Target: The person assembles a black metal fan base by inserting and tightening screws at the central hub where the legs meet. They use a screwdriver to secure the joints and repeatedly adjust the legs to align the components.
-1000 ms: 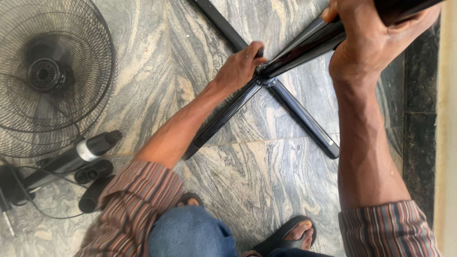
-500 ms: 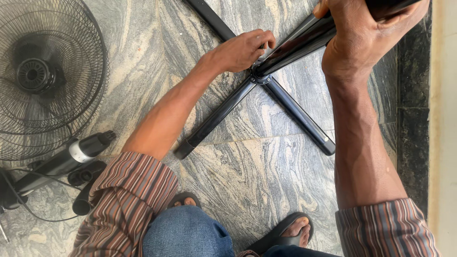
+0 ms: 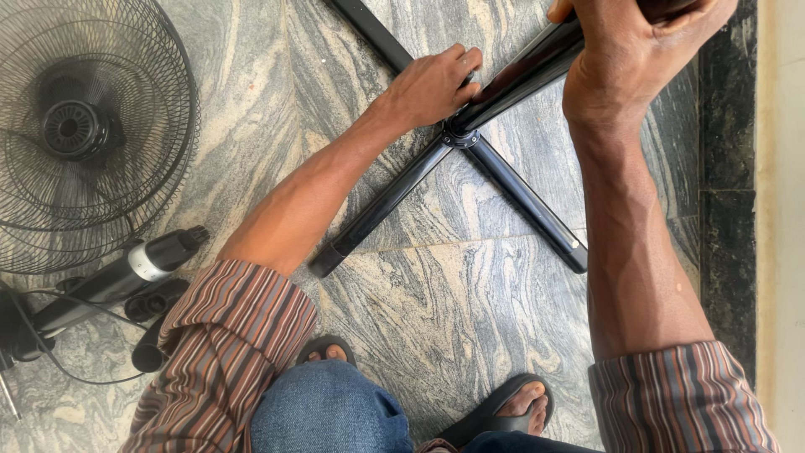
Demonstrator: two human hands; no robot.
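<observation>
Our left hand (image 3: 432, 84) has slid onto the hub of the black metal cross-shaped base (image 3: 470, 168), pressing it, while our right hand (image 3: 637, 50) stays clenched around the glossy black pole (image 3: 520, 80).

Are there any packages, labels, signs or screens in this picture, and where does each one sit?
None show: no package, label, sign or screen.
The left hand rests at the hub of a black cross-shaped stand base on the marble floor.
The right hand grips the black pole rising from that hub.
A black wire fan head lies at far left, with a black and silver motor neck below it.
</observation>
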